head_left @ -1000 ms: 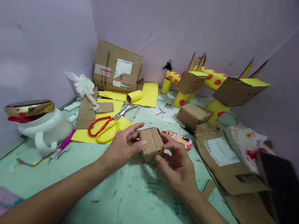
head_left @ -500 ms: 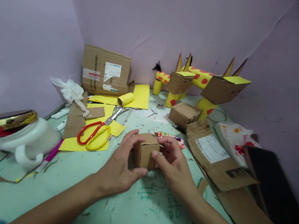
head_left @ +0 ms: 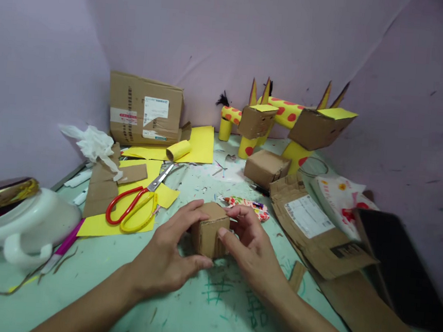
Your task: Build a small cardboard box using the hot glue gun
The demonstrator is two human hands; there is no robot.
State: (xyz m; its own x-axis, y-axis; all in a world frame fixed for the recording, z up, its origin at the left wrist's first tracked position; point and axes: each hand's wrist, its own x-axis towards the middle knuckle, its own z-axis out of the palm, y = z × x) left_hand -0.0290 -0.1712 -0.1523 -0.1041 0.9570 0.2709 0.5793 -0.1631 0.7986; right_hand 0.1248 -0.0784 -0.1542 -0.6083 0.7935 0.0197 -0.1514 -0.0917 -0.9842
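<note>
The small cardboard box (head_left: 210, 237) is between both hands at the middle of the bench (head_left: 177, 312). The left hand (head_left: 169, 257) grasps it with fingers on the upper left and thumb low on the near side; the right hand (head_left: 255, 249) grips the right side, thumb on the near face. This opposed hold probably keeps its folded sides together.

The scissors (head_left: 158, 179) lie partly on yellow paper at left, likely parked within reach. At far left, the large carton (head_left: 129, 93) stands near the wall (head_left: 202, 30), perhaps for support; its contents are hidden. The white mug (head_left: 59, 219), near left, has a gold-rimmed object (head_left: 5, 196) at its mouth; what lies deeper cannot be seen. The brown block-shaped carton (head_left: 266, 166) shows no opening.
</note>
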